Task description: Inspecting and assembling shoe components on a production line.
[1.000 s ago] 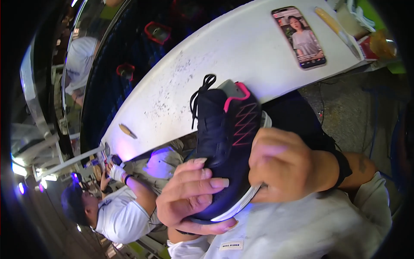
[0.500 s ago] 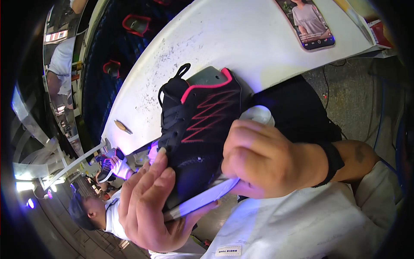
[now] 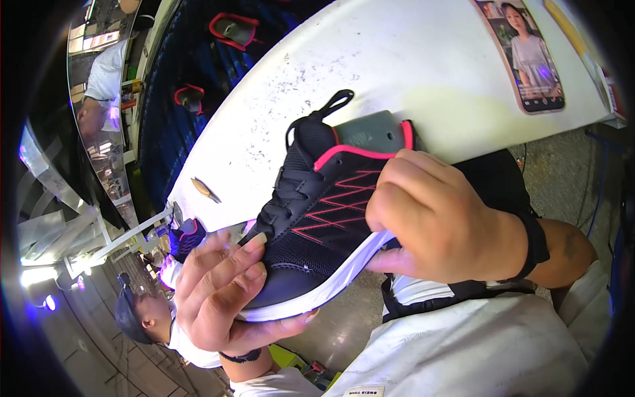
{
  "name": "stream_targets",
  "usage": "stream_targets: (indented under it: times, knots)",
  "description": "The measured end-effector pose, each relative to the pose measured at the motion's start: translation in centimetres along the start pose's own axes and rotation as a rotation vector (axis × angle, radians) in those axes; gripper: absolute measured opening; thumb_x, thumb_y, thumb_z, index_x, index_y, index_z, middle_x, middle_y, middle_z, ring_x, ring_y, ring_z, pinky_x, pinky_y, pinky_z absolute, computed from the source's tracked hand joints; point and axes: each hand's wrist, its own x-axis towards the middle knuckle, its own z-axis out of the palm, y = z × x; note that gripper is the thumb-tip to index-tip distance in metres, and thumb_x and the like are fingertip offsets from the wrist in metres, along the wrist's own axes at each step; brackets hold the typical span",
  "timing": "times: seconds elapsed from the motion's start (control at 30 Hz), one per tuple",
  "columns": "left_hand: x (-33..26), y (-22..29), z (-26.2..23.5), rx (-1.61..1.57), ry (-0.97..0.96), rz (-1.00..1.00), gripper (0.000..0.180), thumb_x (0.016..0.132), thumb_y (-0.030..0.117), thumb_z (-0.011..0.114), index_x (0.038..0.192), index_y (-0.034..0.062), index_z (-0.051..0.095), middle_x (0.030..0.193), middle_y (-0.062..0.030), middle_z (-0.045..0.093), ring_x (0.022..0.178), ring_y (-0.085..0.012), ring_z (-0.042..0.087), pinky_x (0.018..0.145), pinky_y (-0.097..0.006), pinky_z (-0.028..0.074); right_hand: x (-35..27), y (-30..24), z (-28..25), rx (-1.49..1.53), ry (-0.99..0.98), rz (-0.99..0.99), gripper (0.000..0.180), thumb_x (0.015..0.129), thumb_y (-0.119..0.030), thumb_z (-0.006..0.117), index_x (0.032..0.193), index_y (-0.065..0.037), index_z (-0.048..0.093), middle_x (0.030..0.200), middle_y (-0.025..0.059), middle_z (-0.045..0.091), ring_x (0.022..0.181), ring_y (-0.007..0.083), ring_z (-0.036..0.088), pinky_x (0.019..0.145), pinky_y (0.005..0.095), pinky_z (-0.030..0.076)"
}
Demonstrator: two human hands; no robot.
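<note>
A black sneaker (image 3: 327, 218) with pink zigzag stitching and a pink collar lies on its side before me. Inside its opening shows a grey-green shoe last (image 3: 374, 131). A white sole (image 3: 347, 272) runs along the lower edge from the toe to mid-foot; its heel part is hidden. My left hand (image 3: 221, 291) grips the toe, fingers on the upper and thumb under the sole. Toward the heel, my right hand (image 3: 440, 215) is closed over the side of the shoe, curled fingers on the upper, thumb beneath the white sole.
A white tabletop (image 3: 264, 99) lies beyond the shoe. On it are a phone (image 3: 529, 59) with a lit screen and a small brown pointed piece (image 3: 205, 190). Other uppers on lasts (image 3: 235, 30) sit on a dark rack at far left. A person in a cap (image 3: 135, 308) is at lower left.
The white sole, earlier held away with its heel end curled up by my right hand, now lies along the shoe's side. My right hand has moved up and right onto the upper; my left stays at the toe.
</note>
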Motion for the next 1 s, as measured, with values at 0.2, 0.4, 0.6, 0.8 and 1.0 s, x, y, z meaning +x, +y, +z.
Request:
stream_targets:
  times: [0.2,0.4,0.6,0.8,1.0]
  knots:
    - [0.0,-4.2,2.1,-0.28,-0.012,-0.485,0.112,0.047,0.082,0.082,0.113,-0.0059,0.061,0.117,-0.0249,0.067,0.097,-0.0369,0.068,0.09,-0.045,0.054,2.8,-0.1,0.9,-0.107,-0.303,0.102,0.044,0.059,-0.024,0.088,0.086,-0.006,0.059,0.084,0.0075,0.055,0.078,0.0248,0.059,0.069,0.0361,0.051]
    - [0.5,-7.7,3.3,-0.451,-0.468,-0.851,0.073,0.066,0.048,0.085,0.11,-0.0071,0.065,0.089,-0.0215,0.071,0.088,-0.0289,0.07,0.081,-0.038,0.054,4.5,-0.3,2.8,-0.211,-0.282,0.124,0.035,0.067,-0.02,0.087,0.084,-0.006,0.06,0.082,0.0085,0.061,0.075,0.0239,0.064,0.064,0.0352,0.052]
    - [-4.2,-9.9,8.1,-0.845,-0.308,-0.951,0.057,0.095,0.051,0.061,0.094,-0.0053,0.068,0.081,-0.0024,0.062,0.078,-0.0115,0.051,0.068,-0.031,0.045,1.1,1.6,-4.1,-0.041,-0.171,0.642,0.053,0.095,-0.037,0.066,0.127,0.004,0.057,0.098,0.02,0.066,0.081,0.0271,0.067,0.075,0.0343,0.053]
    - [-0.6,-3.3,11.1,-1.145,0.244,-0.578,0.067,0.083,0.05,0.074,0.122,-0.0012,0.054,0.096,-0.003,0.06,0.091,-0.0151,0.056,0.086,-0.03,0.045,8.1,-2.9,-10.5,0.021,0.027,0.276,0.055,0.096,-0.036,0.065,0.136,0.0,0.055,0.102,0.0063,0.064,0.087,0.0104,0.06,0.078,0.0263,0.049]
    - [9.1,0.1,2.5,-0.424,0.403,-0.154,0.099,0.055,0.032,0.097,0.134,0.0019,0.045,0.111,-0.0199,0.067,0.105,-0.0327,0.069,0.091,-0.037,0.054,11.7,-1.1,-9.0,0.62,0.066,0.083,0.056,0.096,-0.045,0.068,0.125,0.001,0.06,0.113,0.0087,0.067,0.107,0.012,0.061,0.095,0.0272,0.048]
